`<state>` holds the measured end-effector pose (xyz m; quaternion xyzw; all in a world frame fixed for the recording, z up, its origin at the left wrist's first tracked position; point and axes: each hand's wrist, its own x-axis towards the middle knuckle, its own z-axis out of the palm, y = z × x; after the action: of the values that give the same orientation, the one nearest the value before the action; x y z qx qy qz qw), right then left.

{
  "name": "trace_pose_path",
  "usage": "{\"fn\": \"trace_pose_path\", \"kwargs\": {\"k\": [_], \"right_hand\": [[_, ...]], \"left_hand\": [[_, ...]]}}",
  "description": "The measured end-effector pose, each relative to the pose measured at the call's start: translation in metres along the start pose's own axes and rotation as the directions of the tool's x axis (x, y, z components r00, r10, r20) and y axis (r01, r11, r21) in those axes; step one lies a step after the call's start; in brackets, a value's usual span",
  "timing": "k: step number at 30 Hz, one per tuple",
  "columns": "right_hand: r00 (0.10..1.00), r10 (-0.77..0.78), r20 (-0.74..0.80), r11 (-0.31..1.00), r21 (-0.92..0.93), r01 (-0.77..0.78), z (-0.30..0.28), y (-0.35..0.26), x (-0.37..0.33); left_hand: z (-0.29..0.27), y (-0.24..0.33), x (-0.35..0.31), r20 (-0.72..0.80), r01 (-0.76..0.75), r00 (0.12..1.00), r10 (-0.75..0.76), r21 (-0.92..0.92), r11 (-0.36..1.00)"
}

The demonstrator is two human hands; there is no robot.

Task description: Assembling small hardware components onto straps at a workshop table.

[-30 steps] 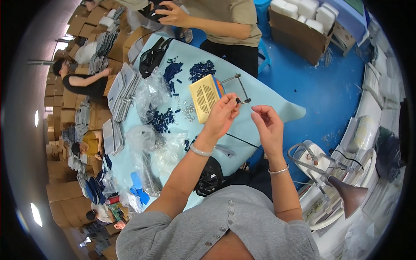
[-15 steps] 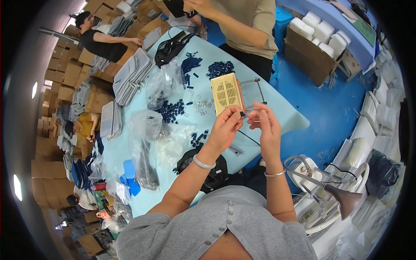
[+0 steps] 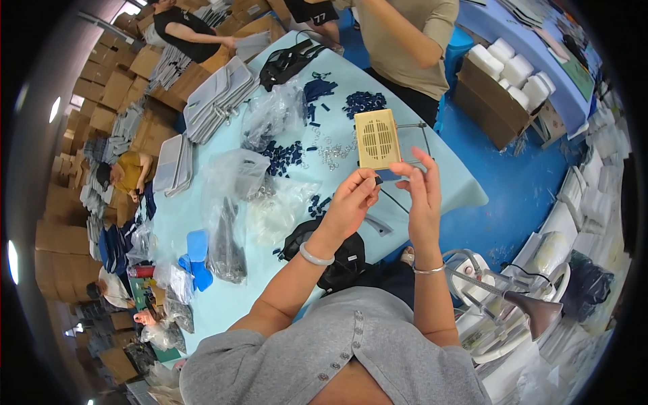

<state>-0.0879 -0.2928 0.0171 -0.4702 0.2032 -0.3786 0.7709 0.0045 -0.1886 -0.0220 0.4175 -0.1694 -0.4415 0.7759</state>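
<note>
A cluttered workroom surrounds a table (image 3: 466, 189) with a pale blue cover; cardboard boxes (image 3: 64, 233) stack up along the left and a blue floor (image 3: 506, 169) shows to the right. On the near side, in front of the wearer, the grip of the left hand (image 3: 354, 202) is pinched on a small dark piece (image 3: 379, 180), which sits right at the fingertips and pokes out on their right side. The grip of the right hand (image 3: 424, 202) is loose, its fingers apart with nothing visible between them, just right of the piece; no contact shows. The step in hand looks like handling this one piece, and working it two-handed would call for the right thumb and forefinger to meet its free end while the left pinch steadies it. Just beyond the fingers lies a cream vented box (image 3: 376, 140), a thin metal frame (image 3: 410, 125) on its right; whether the right fingertips touch the box cannot be told. Farther left are loose clear bits (image 3: 332, 154) and a dark blue heap (image 3: 282, 158) of small pieces. Clear plastic bags (image 3: 233, 169) lie beyond these.
</note>
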Motion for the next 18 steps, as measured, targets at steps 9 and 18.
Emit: {"fn": "trace_pose_path", "kwargs": {"k": [9,18], "right_hand": [[0.957,-0.129,0.261,0.841,-0.482,0.245,0.019,0.032,-0.019],[0.972,-0.114,0.204,0.933,-0.315,0.175,0.052,0.044,-0.032]], "left_hand": [[-0.020,0.010,-0.029,-0.051,-0.008,0.999,0.003,-0.105,0.994],[-0.046,0.017,-0.053,-0.114,-0.054,0.993,0.044,-0.093,0.994]]}}
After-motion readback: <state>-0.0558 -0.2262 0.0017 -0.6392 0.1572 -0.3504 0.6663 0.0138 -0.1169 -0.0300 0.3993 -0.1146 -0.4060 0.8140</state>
